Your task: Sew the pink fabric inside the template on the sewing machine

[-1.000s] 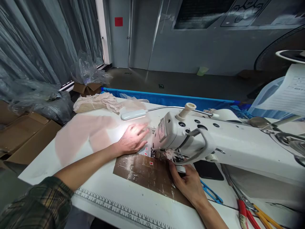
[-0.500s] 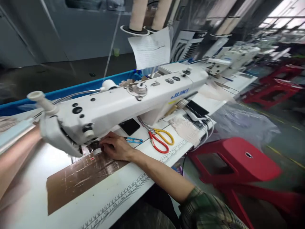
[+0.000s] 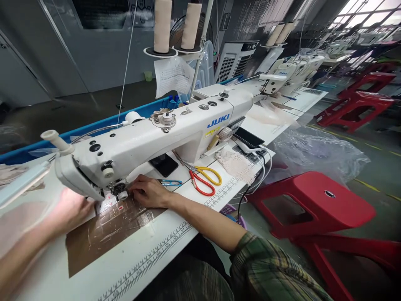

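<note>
A white JUKI sewing machine (image 3: 175,129) lies across the white table (image 3: 175,217). My right hand (image 3: 147,191) rests by the needle area under the machine head, its fingers curled and pinched at something small there that I cannot make out. My left hand (image 3: 70,209) is blurred in the bright lamp light to the left of the needle, lying on the table near a brown taped patch (image 3: 106,230). Pale pink fabric (image 3: 15,221) lies under and beyond my left forearm.
Red-and-yellow scissors (image 3: 203,179), blue thread snips (image 3: 171,182), a black phone (image 3: 163,164) and a lace piece (image 3: 236,165) lie right of the machine. Thread cones (image 3: 163,25) stand behind. Red stools (image 3: 313,205) and a plastic bag (image 3: 313,152) sit on the floor at right.
The view has swung right, from the table's left end to the machine's length and the room. My left hand has come back into view beside the needle; my right hand stays at the needle.
</note>
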`<action>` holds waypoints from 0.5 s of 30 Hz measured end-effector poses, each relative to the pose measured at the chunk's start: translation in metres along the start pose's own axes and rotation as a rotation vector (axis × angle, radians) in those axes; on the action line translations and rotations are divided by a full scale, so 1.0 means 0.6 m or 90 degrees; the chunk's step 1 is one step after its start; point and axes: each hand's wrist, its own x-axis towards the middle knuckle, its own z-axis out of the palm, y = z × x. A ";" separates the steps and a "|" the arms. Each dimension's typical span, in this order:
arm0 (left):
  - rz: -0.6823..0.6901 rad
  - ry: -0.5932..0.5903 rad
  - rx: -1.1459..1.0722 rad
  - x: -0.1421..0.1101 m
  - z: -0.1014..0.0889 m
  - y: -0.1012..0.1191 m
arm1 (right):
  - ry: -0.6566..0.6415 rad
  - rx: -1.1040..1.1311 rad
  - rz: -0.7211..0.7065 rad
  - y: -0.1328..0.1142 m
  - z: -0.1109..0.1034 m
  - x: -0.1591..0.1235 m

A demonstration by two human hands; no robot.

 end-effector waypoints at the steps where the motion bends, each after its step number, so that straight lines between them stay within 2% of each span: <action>1: -0.008 0.003 0.025 -0.024 0.007 0.010 | -0.005 -0.012 -0.003 -0.001 -0.001 0.002; 5: 0.001 0.028 0.151 -0.137 0.049 0.079 | -0.022 -0.051 -0.017 -0.021 -0.015 0.006; 8: 0.010 0.022 0.166 -0.203 0.070 0.126 | -0.029 -0.085 -0.024 -0.043 -0.052 -0.022; 10: -0.019 0.034 0.173 -0.225 0.072 0.143 | 0.001 -0.157 -0.011 -0.042 -0.103 -0.063; 12: -0.053 0.047 0.171 -0.231 0.071 0.151 | 0.141 -0.244 0.067 -0.021 -0.176 -0.115; 13: -0.067 0.051 0.166 -0.231 0.070 0.152 | 0.222 -0.306 0.139 -0.003 -0.218 -0.140; 15: -0.084 0.053 0.154 -0.227 0.068 0.154 | 0.322 -0.438 0.357 0.043 -0.304 -0.185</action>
